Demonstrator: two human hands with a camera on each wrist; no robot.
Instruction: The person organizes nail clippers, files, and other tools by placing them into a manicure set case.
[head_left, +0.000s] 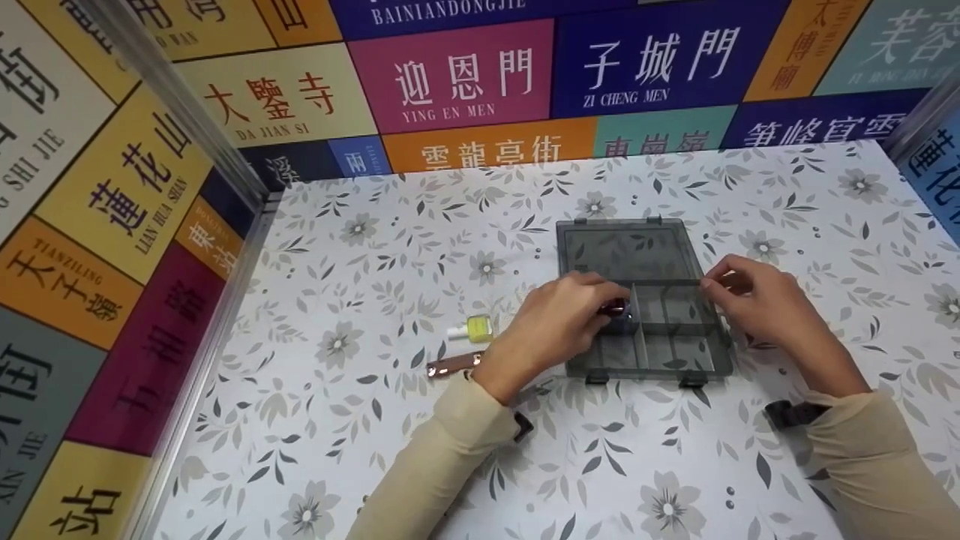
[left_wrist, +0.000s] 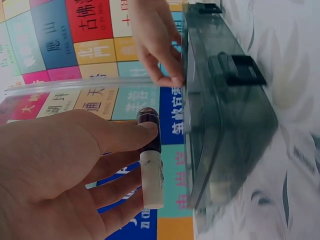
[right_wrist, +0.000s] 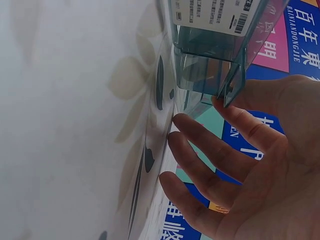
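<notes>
A translucent grey compartment box (head_left: 721, 346) lies with its lid (head_left: 626, 251) swung back, divided into several sections. Over its left compartments is my left hand (head_left: 559, 319), which pinches a small nail polish bottle (left_wrist: 151, 167), dark purple at one end and white at the other. The thumb lies against the dark part, with the fingers behind. My right hand (head_left: 765, 296) pinches the box's edge at the right side, near the lid's hinge line. In the right wrist view, the index fingertip (right_wrist: 218, 101) is at the box's corner and the other fingers spread below it.
Left of the box, a yellow nail polish bottle (head_left: 478, 328) with a white cap lies on its side. A rose-brown nail clipper (head_left: 452, 365) lies just in front of it, by my left wrist. Panels with printed lettering (head_left: 450, 82) border the flower-patterned table (head_left: 360, 277).
</notes>
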